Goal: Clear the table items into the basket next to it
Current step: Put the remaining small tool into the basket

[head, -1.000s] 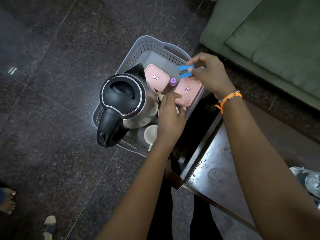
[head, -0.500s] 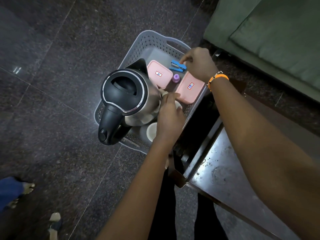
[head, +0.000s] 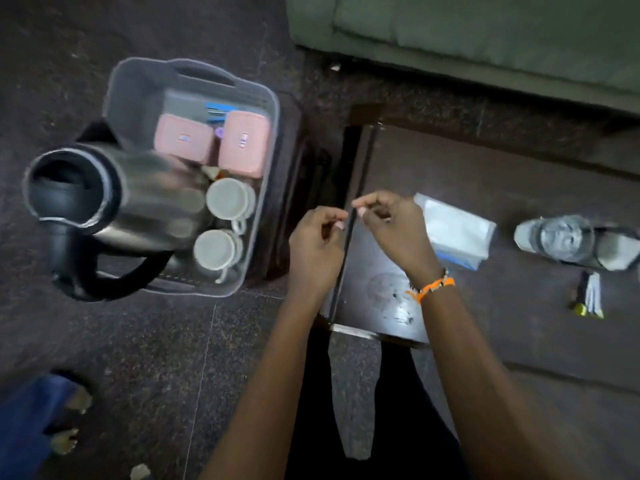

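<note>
Below, the head camera shows a grey basket (head: pixel 266 161) on the dark floor just beside the dark worktop (head: pixel 519 202). Inside it stand a steel kettle (head: pixel 114 202) with a black lid and handle, two pink lidded boxes (head: pixel 183 138) side by side, a blue item (head: pixel 218 108) behind them near the far wall, and two white cups (head: pixel 228 199), one nearer than the other. Both hands hang in the air over the worktop's left edge, close together. The left hand (head: pixel 317 247) is loosely curled with nothing in it; the right hand (head: pixel 391 226), an orange band at its wrist, has its fingers half bent and holds nothing either. On the worktop lie a whitish packet (head: pixel 457 230) just right of the right hand, a crumpled clear plastic bottle (head: pixel 561 237) further right, and small sachets (head: pixel 588 296) nearer the person. A green sofa (head: pixel 485 29) stands beyond.
</note>
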A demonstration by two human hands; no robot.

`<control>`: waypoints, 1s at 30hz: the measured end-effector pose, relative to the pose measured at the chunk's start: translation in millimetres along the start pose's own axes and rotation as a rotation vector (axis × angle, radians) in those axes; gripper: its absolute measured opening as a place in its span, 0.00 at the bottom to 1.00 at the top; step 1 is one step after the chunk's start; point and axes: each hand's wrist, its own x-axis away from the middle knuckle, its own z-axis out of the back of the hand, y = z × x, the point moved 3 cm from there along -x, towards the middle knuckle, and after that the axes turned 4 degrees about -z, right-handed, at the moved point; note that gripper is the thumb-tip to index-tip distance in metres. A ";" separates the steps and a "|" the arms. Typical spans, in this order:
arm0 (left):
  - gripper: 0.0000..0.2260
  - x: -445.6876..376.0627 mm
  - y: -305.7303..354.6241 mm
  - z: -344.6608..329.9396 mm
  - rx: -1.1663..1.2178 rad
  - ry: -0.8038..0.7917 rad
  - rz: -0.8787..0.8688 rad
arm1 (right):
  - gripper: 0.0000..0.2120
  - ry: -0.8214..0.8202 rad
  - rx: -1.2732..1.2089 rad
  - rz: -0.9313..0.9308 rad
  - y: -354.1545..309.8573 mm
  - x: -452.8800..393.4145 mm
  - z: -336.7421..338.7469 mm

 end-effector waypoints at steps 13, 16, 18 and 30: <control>0.08 75.3 18.9 -211.7 -0.226 -0.469 0.083 | 0.11 0.321 -0.295 -0.501 222.7 92.6 158.2; 0.09 86.4 28.6 -259.1 -0.280 -0.554 0.081 | 0.10 0.382 -0.296 -0.548 266.5 96.8 192.6; 0.09 94.3 33.9 -289.1 -0.310 -0.631 0.078 | 0.09 0.455 -0.234 -0.560 291.0 96.7 219.0; 0.09 106.2 37.1 -379.1 -0.413 -0.689 0.033 | 0.18 0.436 0.424 -0.763 390.9 63.3 277.4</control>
